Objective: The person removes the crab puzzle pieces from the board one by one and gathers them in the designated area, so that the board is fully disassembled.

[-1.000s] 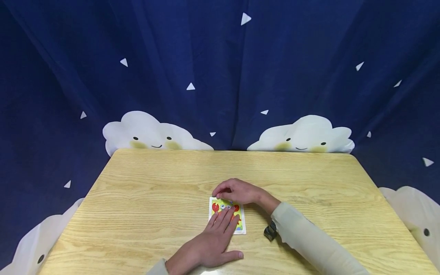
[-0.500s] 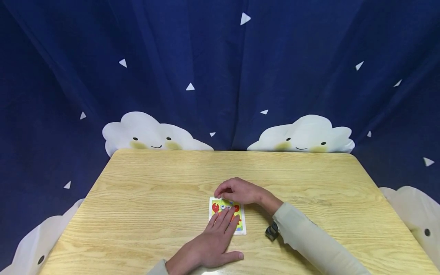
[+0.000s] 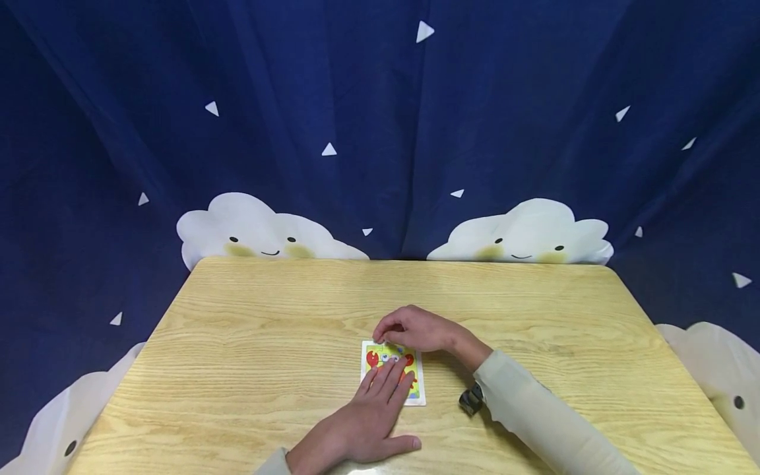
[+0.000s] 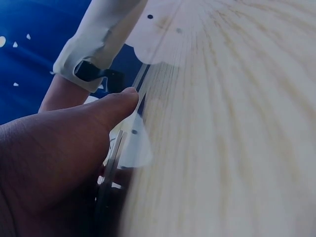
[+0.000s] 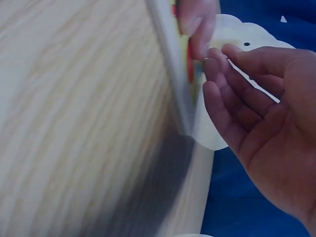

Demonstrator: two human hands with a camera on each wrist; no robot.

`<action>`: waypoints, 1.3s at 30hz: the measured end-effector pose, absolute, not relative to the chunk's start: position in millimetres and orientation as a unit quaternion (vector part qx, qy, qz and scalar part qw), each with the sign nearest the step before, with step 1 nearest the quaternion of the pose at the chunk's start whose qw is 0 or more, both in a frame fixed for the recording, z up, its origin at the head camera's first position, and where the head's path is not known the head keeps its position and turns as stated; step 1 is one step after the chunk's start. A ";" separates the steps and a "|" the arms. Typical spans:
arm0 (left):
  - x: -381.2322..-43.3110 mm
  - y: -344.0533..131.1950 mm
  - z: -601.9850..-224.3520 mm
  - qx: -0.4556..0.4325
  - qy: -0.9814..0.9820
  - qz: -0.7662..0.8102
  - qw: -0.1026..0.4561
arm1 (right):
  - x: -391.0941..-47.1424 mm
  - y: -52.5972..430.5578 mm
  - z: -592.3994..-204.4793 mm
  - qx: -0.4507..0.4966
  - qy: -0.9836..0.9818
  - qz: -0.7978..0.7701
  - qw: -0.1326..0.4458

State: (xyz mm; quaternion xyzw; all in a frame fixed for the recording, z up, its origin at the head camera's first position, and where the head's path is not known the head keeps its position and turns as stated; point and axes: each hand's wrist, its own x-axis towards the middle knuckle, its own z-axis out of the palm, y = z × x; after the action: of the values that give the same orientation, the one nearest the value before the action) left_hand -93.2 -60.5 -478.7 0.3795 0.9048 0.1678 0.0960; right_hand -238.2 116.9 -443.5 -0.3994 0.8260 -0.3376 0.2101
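Observation:
A square crab jigsaw puzzle [image 3: 372,356] with a white border lies on the wooden table [image 3: 267,343]. My left hand [image 3: 368,422] rests on it palm down, fingers straight and thumb out to the side, covering part of the crab. Over the puzzle's far right corner, my right hand [image 3: 418,331] bends its fingers loosely, tips at the far edge. The right wrist view shows the bent right-hand fingers [image 5: 227,103] beside the puzzle board [image 5: 173,64], with nothing seen held between them. Whether those fingertips press on the board is hard to tell.
A dark blue curtain [image 3: 380,119] with white triangles and smiling clouds hangs behind the table. A small black device [image 3: 471,400] is strapped at my right wrist, just above the tabletop.
My right hand has slid slightly to the right along the puzzle's far edge. The left hand and the puzzle have stayed in place.

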 end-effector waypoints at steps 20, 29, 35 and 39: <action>-92.5 -60.6 -478.9 0.378 0.907 0.162 0.093 | -236.9 114.3 -445.9 -0.395 0.825 -0.346 0.209; -91.8 -60.3 -478.2 0.376 0.909 0.158 0.088 | -236.8 112.2 -447.3 -0.389 0.824 -0.348 0.219; -91.3 -60.3 -477.7 0.378 0.911 0.147 0.080 | -237.6 110.2 -448.6 -0.398 0.820 -0.355 0.209; -91.2 -60.2 -477.8 0.380 0.910 0.147 0.080 | -238.0 109.4 -451.0 -0.408 0.813 -0.363 0.203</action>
State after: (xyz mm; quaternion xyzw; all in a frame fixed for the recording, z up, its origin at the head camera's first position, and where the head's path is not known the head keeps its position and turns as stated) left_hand -91.2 -60.2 -477.8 0.3796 0.9099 0.1469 0.0803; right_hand -238.0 109.4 -451.0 -0.4083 0.8125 -0.3630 0.2034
